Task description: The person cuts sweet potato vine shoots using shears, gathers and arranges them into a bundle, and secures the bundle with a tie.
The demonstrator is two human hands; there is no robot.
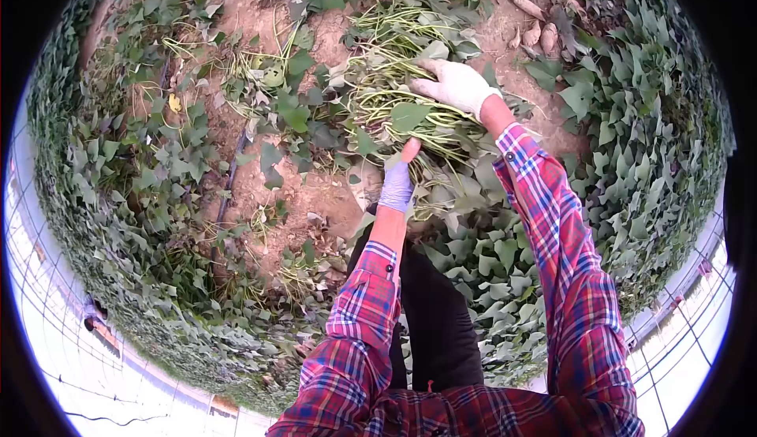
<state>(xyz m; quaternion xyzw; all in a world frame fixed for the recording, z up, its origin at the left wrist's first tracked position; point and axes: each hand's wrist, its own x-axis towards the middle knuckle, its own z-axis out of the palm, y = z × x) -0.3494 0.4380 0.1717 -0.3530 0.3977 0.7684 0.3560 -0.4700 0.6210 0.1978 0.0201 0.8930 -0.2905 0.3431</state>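
Note:
A thick bundle of green leafy vines (386, 110) lies across the upper middle of the head view. My left hand (400, 177), in a thin purple glove with the thumb bare, is wrapped round the near edge of the bundle, most of its fingers hidden under leaves. On the right side of the same vines rests my right hand (456, 86) in a white glove, its thumb and fingers closed over the stems.
Several dug-up tubers (550, 39) lie on bare soil at the upper right. A dark hose (231, 175) runs along the soil at left. Leafy plants (631, 121) surround the spot. A person (98, 323) is far off at lower left.

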